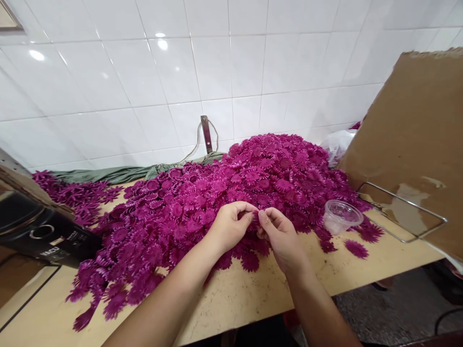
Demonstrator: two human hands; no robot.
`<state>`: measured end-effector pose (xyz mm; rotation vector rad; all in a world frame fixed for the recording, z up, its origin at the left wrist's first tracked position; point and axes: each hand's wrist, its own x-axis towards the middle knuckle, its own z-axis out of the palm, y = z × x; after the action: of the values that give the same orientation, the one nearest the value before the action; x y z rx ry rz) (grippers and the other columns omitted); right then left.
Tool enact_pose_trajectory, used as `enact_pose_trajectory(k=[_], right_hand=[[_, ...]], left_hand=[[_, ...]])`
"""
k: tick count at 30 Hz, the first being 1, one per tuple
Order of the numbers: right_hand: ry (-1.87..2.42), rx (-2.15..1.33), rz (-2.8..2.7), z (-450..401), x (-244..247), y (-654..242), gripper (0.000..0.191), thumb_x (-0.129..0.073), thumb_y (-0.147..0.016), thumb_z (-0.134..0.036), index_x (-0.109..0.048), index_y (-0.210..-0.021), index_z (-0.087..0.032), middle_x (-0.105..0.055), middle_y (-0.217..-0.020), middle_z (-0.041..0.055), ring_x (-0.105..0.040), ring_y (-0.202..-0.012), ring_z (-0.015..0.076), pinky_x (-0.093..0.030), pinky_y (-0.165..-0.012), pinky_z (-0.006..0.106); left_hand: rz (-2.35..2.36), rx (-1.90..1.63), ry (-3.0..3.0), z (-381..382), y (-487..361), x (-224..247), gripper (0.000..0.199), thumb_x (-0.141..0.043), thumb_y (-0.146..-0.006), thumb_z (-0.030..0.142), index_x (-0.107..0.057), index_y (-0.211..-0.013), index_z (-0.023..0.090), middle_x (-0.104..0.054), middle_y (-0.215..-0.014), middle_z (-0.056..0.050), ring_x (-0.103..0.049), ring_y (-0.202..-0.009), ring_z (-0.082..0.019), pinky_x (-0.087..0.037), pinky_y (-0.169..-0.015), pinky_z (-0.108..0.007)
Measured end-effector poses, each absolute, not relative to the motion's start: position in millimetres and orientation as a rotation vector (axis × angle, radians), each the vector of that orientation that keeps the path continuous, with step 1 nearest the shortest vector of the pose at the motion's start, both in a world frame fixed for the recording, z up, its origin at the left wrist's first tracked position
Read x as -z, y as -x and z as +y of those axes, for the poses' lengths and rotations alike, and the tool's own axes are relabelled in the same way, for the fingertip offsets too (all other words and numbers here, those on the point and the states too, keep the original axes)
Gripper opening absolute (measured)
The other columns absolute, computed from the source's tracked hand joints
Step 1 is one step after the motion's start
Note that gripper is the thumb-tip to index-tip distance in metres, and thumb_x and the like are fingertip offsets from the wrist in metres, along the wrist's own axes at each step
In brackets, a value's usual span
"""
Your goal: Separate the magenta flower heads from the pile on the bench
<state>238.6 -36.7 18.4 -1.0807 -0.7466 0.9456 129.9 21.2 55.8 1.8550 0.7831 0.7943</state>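
Observation:
My left hand (231,225) and my right hand (279,237) meet in front of a large heap of magenta artificial flower heads (202,202). Thumb and fingers of both hands pinch a small magenta flower piece (255,218) between them. Most of that piece is covered by the fingertips, so its full shape cannot be made out. The heaped flowers are flat and many-petalled, and some lie loose just below my hands on the wooden table (249,299).
Right of the heap stands a clear plastic cup (342,217), beside a bent wire frame (408,212) and a large cardboard sheet (412,144). A black box (47,231) is at the left, near darker star-shaped pieces (83,197). Green cloth (108,174) lies along the tiled wall.

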Motion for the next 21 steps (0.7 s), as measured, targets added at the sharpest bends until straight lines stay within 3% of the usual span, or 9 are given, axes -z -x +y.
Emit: enact_pose_trajectory(k=[3, 7, 12, 17, 21], right_hand=[[1.111, -0.824, -0.772, -35, -17, -240, 0.047, -0.072, -0.054, -0.061, -0.050, -0.057, -0.019, -0.040, -0.049, -0.0070, -0.034, -0.048, 0.0084, -0.030, -0.046, 0.022], [1.092, -0.767, -0.777, -33, -10, -240, 0.046, -0.071, -0.058, -0.059, -0.050, -0.058, -0.019, -0.042, -0.053, -0.0060, -0.036, -0.052, 0.0089, -0.033, -0.049, 0.023], [1.011, -0.866, -0.715, -36, -6, -239, 0.050, -0.057, -0.067, -0.070, -0.055, -0.069, -0.020, -0.049, -0.058, -0.0027, -0.043, -0.054, 0.0119, -0.038, -0.050, 0.025], [1.066, -0.801, -0.795, -39, -16, -240, 0.043, -0.073, -0.058, -0.057, -0.058, -0.073, -0.020, -0.055, -0.064, -0.0026, -0.049, -0.059, 0.0115, -0.044, -0.058, 0.025], [1.015, -0.854, -0.833, -39, -22, -239, 0.042, -0.075, -0.056, -0.052, -0.060, -0.080, -0.022, -0.062, -0.075, 0.0002, -0.056, -0.070, 0.0144, -0.048, -0.068, 0.029]], left_hand=[[0.691, -0.746, -1.870, 16, -130, -55, 0.011, -0.053, -0.078, 0.017, -0.062, -0.070, 0.016, -0.062, -0.069, 0.000, -0.057, -0.068, -0.013, -0.046, -0.069, -0.026], [0.707, -0.779, -1.849, 14, -133, -52, 0.008, -0.064, -0.069, 0.020, -0.059, -0.075, 0.016, -0.059, -0.072, 0.001, -0.054, -0.070, -0.014, -0.045, -0.070, -0.026], [0.773, -0.874, -1.736, 21, -134, -48, 0.010, -0.053, -0.075, 0.017, -0.054, -0.064, 0.016, -0.052, -0.060, 0.004, -0.047, -0.059, -0.010, -0.042, -0.063, -0.023], [0.811, -0.840, -1.725, 23, -131, -46, 0.023, -0.057, -0.071, 0.026, -0.043, -0.055, 0.017, -0.036, -0.051, 0.008, -0.032, -0.049, -0.007, -0.029, -0.049, -0.021], [0.853, -0.819, -1.747, 23, -133, -43, 0.025, -0.056, -0.071, 0.029, -0.041, -0.055, 0.018, -0.035, -0.050, 0.008, -0.030, -0.049, -0.007, -0.028, -0.048, -0.021]])
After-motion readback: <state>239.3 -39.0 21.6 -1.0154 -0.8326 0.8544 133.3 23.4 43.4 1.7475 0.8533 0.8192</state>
